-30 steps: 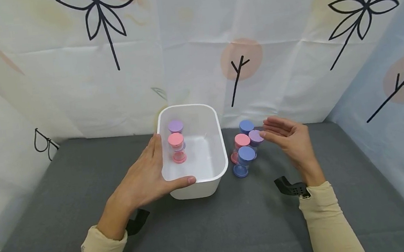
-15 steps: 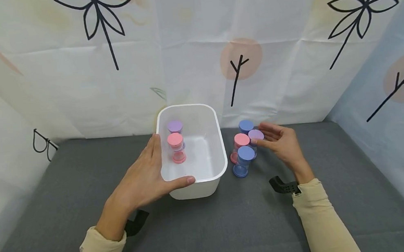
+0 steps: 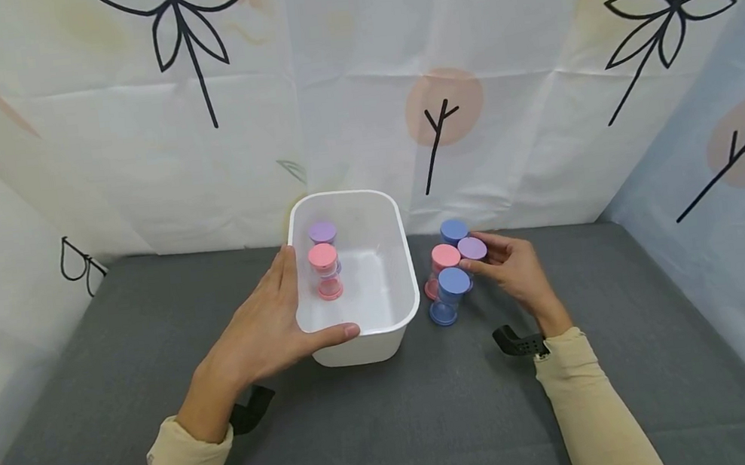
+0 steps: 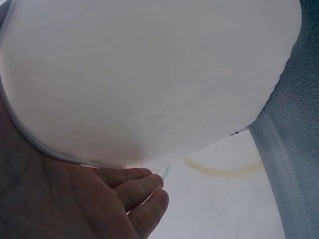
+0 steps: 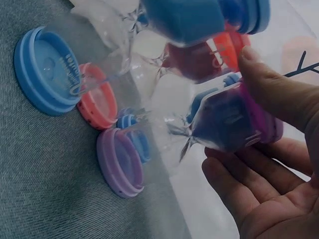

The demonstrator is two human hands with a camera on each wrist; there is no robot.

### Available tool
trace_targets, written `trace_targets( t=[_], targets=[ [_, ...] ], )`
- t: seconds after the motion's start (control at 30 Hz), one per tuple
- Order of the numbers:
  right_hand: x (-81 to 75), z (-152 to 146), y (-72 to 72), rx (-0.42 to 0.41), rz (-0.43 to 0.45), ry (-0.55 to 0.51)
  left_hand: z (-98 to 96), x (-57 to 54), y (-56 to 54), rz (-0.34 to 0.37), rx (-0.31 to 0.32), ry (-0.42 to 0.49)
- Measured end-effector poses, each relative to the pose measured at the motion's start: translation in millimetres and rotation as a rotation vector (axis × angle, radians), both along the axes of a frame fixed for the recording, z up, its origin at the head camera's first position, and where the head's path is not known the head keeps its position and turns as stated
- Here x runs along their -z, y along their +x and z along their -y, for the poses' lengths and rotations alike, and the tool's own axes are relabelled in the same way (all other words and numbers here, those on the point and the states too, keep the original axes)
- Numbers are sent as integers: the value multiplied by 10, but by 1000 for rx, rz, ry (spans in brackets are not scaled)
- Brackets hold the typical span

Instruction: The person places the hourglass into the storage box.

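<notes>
My left hand (image 3: 256,328) lies against the left side of a white plastic bin (image 3: 363,348), its thumb stretched along the near rim. In the left wrist view its fingers (image 4: 142,191) are beside the bin's outer wall. My right hand (image 3: 516,270) pinches the purple cap of a sand timer (image 3: 473,248), thumb on one side and fingers on the other. That purple sand timer stands upright on the cloth among a pink sand timer (image 3: 445,256) and two blue ones, the nearer blue sand timer (image 3: 453,281) and the farther blue sand timer (image 3: 454,231).
Inside the bin stand a pink sand timer (image 3: 323,256) and, behind it, a purple sand timer (image 3: 322,232). Dark grey cloth (image 3: 394,442) covers the table. A printed white fabric backdrop (image 3: 362,135) rises along the back edge, with side panels left and right.
My right hand has moved left to the purple sand timer, and its thumb and fingers have closed on the cap. The left hand and the bin stay in place.
</notes>
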State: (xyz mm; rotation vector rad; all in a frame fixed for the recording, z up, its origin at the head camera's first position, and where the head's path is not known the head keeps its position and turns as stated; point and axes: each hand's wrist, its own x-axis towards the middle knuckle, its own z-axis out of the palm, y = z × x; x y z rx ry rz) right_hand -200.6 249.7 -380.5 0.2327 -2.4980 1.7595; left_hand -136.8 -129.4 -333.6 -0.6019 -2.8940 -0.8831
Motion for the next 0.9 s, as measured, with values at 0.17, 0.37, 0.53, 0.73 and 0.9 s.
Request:
trace_targets(
  t=[0.17,0.37,0.53,0.73,0.9],
  targets=[
    [37,-7,-10,-39,0,-21,0,0,-3,-4,3,3],
    [42,-3,-1,-35,-15,-11,4,3,-7,-16,2,16],
    [30,-16,2,-11,-12,-11,0,1,-8,-26,12,31],
    [-9,-51,12,26,-15,-3,1,5,-2,-11,10,22],
    [-89,-80,46,55,-35,-15,0,1,0,1,4,11]
  ],
)
